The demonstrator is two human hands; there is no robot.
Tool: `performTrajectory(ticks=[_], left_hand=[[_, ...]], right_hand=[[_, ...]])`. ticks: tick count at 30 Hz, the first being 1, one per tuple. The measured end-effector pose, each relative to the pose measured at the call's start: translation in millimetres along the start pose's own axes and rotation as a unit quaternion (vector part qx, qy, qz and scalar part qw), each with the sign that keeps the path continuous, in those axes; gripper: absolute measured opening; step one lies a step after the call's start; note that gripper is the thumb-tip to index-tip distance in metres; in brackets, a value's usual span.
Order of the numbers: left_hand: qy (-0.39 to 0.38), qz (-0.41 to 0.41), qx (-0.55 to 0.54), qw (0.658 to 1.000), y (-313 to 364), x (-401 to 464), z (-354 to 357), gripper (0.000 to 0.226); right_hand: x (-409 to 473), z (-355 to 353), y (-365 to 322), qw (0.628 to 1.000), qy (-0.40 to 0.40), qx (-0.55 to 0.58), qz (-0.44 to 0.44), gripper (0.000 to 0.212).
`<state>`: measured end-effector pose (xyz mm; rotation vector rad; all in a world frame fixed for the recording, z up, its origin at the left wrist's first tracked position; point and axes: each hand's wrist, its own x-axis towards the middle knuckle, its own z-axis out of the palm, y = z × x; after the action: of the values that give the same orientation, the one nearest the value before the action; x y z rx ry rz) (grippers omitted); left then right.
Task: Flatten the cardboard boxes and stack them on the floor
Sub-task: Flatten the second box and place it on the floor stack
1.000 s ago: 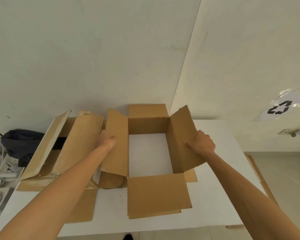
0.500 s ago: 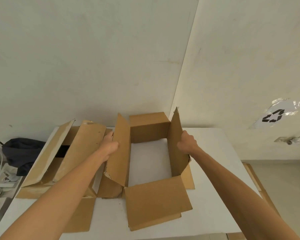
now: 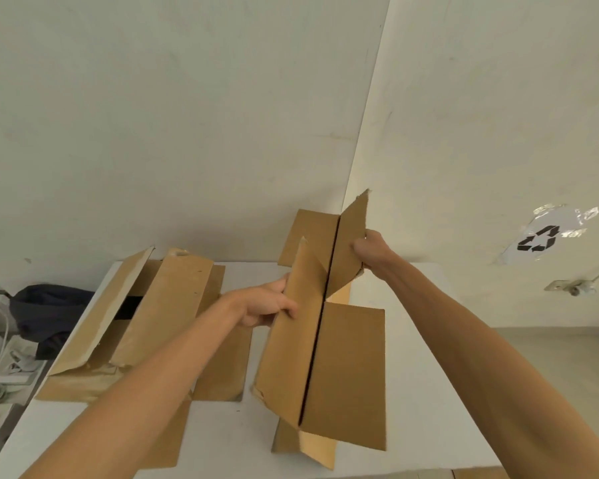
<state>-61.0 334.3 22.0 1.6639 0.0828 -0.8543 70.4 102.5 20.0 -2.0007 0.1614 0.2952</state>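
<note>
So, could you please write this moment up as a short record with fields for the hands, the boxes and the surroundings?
left hand: left hand grips the left panel of the collapsed box
right hand: right hand grips its upper right flap
collapsed box: sides pressed nearly together, held above the white table
second box: open box on the table's left side, not yet flattened
surroundings: recycling sign taped to the right wall
</note>
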Motion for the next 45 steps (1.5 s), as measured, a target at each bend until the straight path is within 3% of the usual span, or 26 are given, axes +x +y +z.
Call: performTrajectory(ticks=[8,15,20,24,32,39,41,43,45], left_hand=[[0.045,-0.044,-0.010,0.998,-49,33,28,0.081],[0.068,-0.060,0.011,0.996,-76,48,26,0.093],[0.117,-0.044,0.000,0.992,-64,57,22,0.061],[0.187,-0.034,-0.005,0.982,-53,77,10,0.100],[0.271,-0.013,-0.054,0.961,-41,82,8,0.035],[0.286,0.046,-0.204,0.935,-23,44,-36,0.028],[0.271,0.077,-0.272,0.920,-18,27,-52,0.028],[0.260,0.097,-0.314,0.908,-12,8,-59,0.029],[0.254,0.110,-0.349,0.895,-10,-8,-64,0.028]], right_hand=[[-3,35,52,0.994,-0.065,0.086,0.028,0.030],[-1,66,83,0.994,-0.080,0.068,0.036,0.063],[-4,80,78,0.988,-0.112,0.097,0.039,0.072],[-2,91,80,0.989,-0.120,0.083,0.025,0.076],[0,82,80,0.989,-0.143,0.043,0.009,0.074],[19,11,91,0.999,-0.044,-0.021,0.002,0.059],[20,-5,97,0.999,0.019,-0.029,0.000,0.074],[12,-15,97,0.996,0.068,-0.006,0.060,0.113],[9,-18,102,0.990,0.050,0.031,0.128,0.137]])
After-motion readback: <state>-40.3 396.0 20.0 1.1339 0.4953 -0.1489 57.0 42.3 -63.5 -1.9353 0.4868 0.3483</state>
